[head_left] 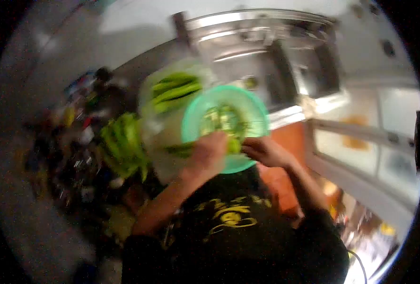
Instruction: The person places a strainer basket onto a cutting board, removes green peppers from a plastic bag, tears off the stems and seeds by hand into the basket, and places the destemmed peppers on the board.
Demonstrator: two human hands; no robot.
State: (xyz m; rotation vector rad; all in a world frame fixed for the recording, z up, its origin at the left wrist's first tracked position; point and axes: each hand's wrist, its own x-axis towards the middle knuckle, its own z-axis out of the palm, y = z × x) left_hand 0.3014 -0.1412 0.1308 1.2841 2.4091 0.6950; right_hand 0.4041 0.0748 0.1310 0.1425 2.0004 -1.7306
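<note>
My left hand (211,150) is closed round a long green vegetable (178,149), whose kind is blurred. One end of it sticks out to the left, the other reaches over a mint-green plastic basket (189,124). Fingers bent, my right hand (265,150) is at the vegetable's right end, above the basket's near right rim; whether it holds a small tool is too blurred to tell. Pale green cut pieces (222,118) lie inside the basket. More long green vegetables (177,90) rest on a whitish board or bag to its left.
A bunch of green vegetables (124,144) lies further left, beside a dark clutter of objects (77,151). Behind the basket is a double metal sink (243,61) with a raised edge. Pale cabinet fronts (361,137) stand at the right.
</note>
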